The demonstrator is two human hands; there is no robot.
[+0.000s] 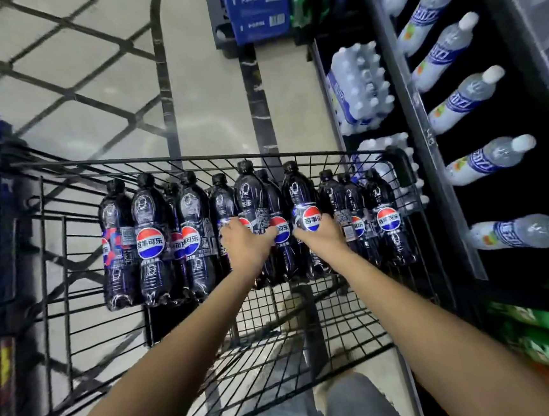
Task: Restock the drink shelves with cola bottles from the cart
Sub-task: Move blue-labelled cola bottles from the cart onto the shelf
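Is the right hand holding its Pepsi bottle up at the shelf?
No, the right hand grips a Pepsi bottle among the row in the wire cart, short of the shelf.

Left hand (248,245), right hand (320,237) apparently grip cola bottles (249,193) (in cart (195,155)).

Left cola bottle (248,193), gripped by the fingers (230,229) of the left hand (246,246), and right cola bottle (298,189), gripped by the right hand (319,237): clear glossy plastic, ribbed walls, bright highlights.
Labels under the fingers: glossy printed film.
Caps above the fingers: black plastic, duller finish.
Cart (195,156) around the fingers: thin metal wire, black coating, semi-matt.
Floor (210,97) beyond the fingers: smooth tile, soft sheen.
Shelf bottles (475,94) right of the fingers: translucent glossy plastic, white plastic caps.
Packs (360,87) beyond the right fingers: glossy shrink film.
Shelf edge (426,135): dark, matt.
Trousers (350,407) nearer than the fingers: grey matt cloth.
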